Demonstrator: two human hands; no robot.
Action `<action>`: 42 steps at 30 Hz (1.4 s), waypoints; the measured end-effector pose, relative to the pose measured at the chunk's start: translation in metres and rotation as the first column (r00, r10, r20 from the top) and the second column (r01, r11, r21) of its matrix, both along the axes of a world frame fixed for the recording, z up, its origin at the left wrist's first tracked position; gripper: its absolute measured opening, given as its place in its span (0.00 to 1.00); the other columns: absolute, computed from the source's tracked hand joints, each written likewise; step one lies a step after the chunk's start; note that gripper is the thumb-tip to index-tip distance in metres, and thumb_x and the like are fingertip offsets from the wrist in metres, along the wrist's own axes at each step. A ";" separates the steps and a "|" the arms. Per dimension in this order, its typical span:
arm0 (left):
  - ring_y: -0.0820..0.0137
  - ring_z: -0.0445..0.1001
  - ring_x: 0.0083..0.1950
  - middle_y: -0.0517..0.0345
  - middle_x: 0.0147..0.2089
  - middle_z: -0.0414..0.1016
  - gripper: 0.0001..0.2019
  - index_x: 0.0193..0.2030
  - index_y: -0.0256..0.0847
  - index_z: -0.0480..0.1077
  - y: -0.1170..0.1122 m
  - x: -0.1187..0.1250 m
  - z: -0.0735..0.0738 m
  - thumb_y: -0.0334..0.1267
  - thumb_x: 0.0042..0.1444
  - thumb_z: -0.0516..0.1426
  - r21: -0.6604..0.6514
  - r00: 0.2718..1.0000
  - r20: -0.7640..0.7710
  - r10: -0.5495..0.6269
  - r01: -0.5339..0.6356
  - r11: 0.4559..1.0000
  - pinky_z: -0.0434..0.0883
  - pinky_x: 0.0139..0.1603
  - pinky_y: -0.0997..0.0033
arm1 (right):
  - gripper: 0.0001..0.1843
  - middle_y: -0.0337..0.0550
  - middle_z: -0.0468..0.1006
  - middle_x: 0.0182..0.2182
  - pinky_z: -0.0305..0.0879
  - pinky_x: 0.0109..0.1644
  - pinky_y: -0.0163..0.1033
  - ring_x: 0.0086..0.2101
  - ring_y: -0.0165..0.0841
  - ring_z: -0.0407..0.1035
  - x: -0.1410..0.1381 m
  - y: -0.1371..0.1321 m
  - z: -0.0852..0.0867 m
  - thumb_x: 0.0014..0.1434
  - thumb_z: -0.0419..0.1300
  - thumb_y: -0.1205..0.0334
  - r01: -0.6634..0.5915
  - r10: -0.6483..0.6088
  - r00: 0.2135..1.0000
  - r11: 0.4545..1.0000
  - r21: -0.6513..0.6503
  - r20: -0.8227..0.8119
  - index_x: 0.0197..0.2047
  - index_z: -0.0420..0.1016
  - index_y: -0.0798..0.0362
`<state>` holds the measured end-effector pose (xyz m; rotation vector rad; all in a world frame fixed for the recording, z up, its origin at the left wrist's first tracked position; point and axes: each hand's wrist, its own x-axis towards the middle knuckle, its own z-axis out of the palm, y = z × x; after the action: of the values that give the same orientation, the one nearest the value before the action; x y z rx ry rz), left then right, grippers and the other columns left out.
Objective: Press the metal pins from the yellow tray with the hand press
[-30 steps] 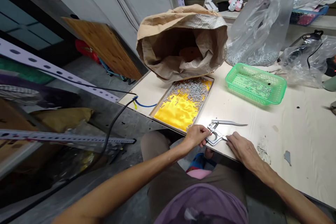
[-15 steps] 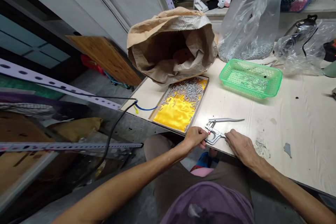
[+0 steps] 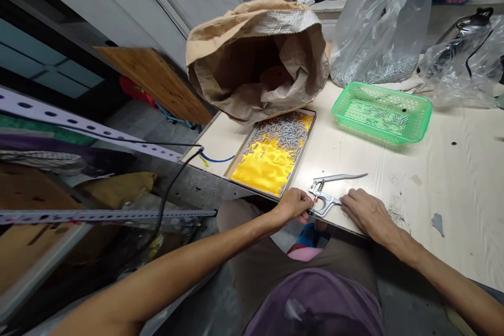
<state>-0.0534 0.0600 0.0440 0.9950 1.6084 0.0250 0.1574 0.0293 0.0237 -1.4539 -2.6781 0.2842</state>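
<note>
The left hand (image 3: 296, 205) is pinching, fingers closed, the head of the silver metal hand pliers (image 3: 326, 195), which are lying low in the frame's centre at the near edge of the pale wooden table (image 3: 433, 178). The right hand (image 3: 364, 212) is lying palm down with its fingertips on the lower handle. Whether they are closing around it cannot be told.

Containers:
- Just above the left hand, a shallow rectangular tray lined with yellow satin cloth (image 3: 268, 165) is holding small silver metal pins (image 3: 285, 134), heaped at its far end.
- A large brown paper sack (image 3: 236, 42) is lying open-mouthed behind the tray, touching its far edge and showing crumpled lining.
- At upper right, a green plastic mesh basket (image 3: 421, 115) is holding a few silver pieces.
- Behind it, a clear plastic bag (image 3: 378, 16) is holding a mass of silver pieces at its bottom.
</note>
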 end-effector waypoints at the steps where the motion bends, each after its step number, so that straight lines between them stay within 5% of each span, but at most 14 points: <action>1: 0.76 0.67 0.14 0.67 0.12 0.64 0.08 0.25 0.35 0.67 0.000 -0.001 -0.001 0.31 0.54 0.56 -0.002 1.000 0.010 0.007 -0.007 1.000 0.68 0.21 0.78 | 0.08 0.41 0.71 0.32 0.54 0.32 0.36 0.33 0.32 0.64 0.000 0.000 -0.001 0.64 0.50 0.64 0.001 -0.001 1.000 1.000 -0.012 -0.012 0.34 0.68 0.51; 7: 0.77 0.65 0.14 0.68 0.11 0.63 0.07 0.25 0.35 0.66 0.002 0.001 0.001 0.28 0.53 0.55 -0.023 1.000 -0.010 -0.005 0.005 1.000 0.68 0.21 0.79 | 0.09 0.41 0.70 0.32 0.56 0.31 0.35 0.33 0.31 0.63 0.000 -0.006 -0.010 0.64 0.48 0.69 -0.020 0.023 0.990 0.999 0.025 -0.138 0.37 0.67 0.52; 13: 0.77 0.65 0.15 0.68 0.11 0.63 0.06 0.25 0.36 0.67 0.001 0.003 0.003 0.29 0.53 0.56 -0.013 1.000 -0.004 -0.019 0.019 1.000 0.68 0.22 0.79 | 0.09 0.41 0.70 0.33 0.57 0.32 0.35 0.34 0.32 0.63 0.001 -0.002 -0.005 0.63 0.48 0.71 -0.031 0.033 0.995 0.999 0.024 -0.093 0.39 0.67 0.51; 19: 0.76 0.67 0.16 0.69 0.12 0.63 0.07 0.26 0.36 0.67 -0.003 -0.001 -0.004 0.34 0.53 0.58 0.020 0.999 0.045 0.015 -0.016 1.000 0.69 0.23 0.78 | 0.10 0.42 0.70 0.33 0.55 0.30 0.35 0.33 0.31 0.64 -0.003 0.003 0.003 0.64 0.47 0.69 0.007 -0.007 1.000 0.994 -0.106 0.001 0.37 0.68 0.50; 23: 0.77 0.66 0.16 0.69 0.13 0.63 0.07 0.26 0.36 0.67 -0.004 -0.001 -0.002 0.34 0.52 0.59 0.018 0.998 0.048 0.044 -0.045 0.999 0.69 0.22 0.79 | 0.08 0.45 0.71 0.37 0.58 0.34 0.36 0.37 0.34 0.65 0.002 0.012 0.003 0.63 0.50 0.60 -0.002 0.002 1.000 0.997 -0.080 -0.009 0.40 0.70 0.50; 27: 0.77 0.66 0.16 0.69 0.13 0.62 0.08 0.26 0.35 0.67 -0.004 0.001 0.000 0.35 0.53 0.58 0.018 0.998 0.038 0.043 -0.044 0.999 0.69 0.22 0.78 | 0.35 0.58 0.67 0.53 0.58 0.47 0.48 0.52 0.48 0.59 0.015 0.031 0.000 0.51 0.61 0.42 0.042 -0.042 0.999 0.995 0.096 0.007 0.56 0.63 0.55; 30: 0.78 0.65 0.15 0.69 0.12 0.62 0.07 0.26 0.35 0.67 -0.004 0.003 0.001 0.34 0.54 0.57 0.018 0.998 0.026 0.052 -0.053 0.998 0.69 0.22 0.79 | 0.46 0.61 0.68 0.52 0.57 0.50 0.51 0.52 0.51 0.59 0.020 0.042 0.000 0.46 0.62 0.37 0.019 -0.023 0.999 0.995 0.102 0.033 0.59 0.59 0.60; 34: 0.78 0.65 0.16 0.69 0.14 0.61 0.07 0.27 0.36 0.67 -0.004 0.003 0.002 0.34 0.54 0.57 0.030 0.999 0.002 0.037 -0.037 0.999 0.69 0.23 0.79 | 0.38 0.56 0.73 0.43 0.58 0.46 0.49 0.43 0.46 0.64 0.015 0.041 0.006 0.46 0.64 0.43 0.000 -0.006 0.995 0.998 0.063 0.100 0.54 0.65 0.60; 37: 0.74 0.69 0.20 0.65 0.17 0.63 0.09 0.27 0.35 0.67 -0.008 0.000 0.002 0.36 0.57 0.54 0.087 0.990 -0.100 -0.103 0.112 0.990 0.70 0.26 0.75 | 0.25 0.53 0.73 0.39 0.58 0.43 0.46 0.41 0.44 0.63 0.010 0.033 0.010 0.49 0.63 0.51 -0.006 0.001 0.991 0.999 0.038 0.131 0.46 0.68 0.58; 39: 0.70 0.73 0.28 0.58 0.26 0.70 0.10 0.30 0.35 0.69 -0.014 0.000 0.003 0.37 0.59 0.53 0.283 0.935 -0.262 -0.240 0.312 0.907 0.72 0.32 0.71 | 0.20 0.52 0.72 0.38 0.58 0.41 0.45 0.40 0.43 0.63 0.008 0.029 0.011 0.51 0.62 0.54 -0.004 -0.001 0.993 0.999 0.040 0.118 0.44 0.68 0.57; 42: 0.62 0.72 0.47 0.49 0.45 0.71 0.09 0.43 0.37 0.68 -0.017 0.009 0.000 0.40 0.59 0.54 0.558 0.773 -0.517 -0.367 0.629 0.541 0.71 0.44 0.64 | 0.21 0.52 0.72 0.39 0.59 0.41 0.44 0.40 0.43 0.62 0.008 0.025 0.009 0.52 0.61 0.55 0.015 -0.020 0.995 0.999 0.045 0.103 0.46 0.67 0.58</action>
<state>-0.0444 0.0432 0.0440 2.1839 1.5622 0.0820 0.1659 0.0547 0.0327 -1.5184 -2.7310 0.1519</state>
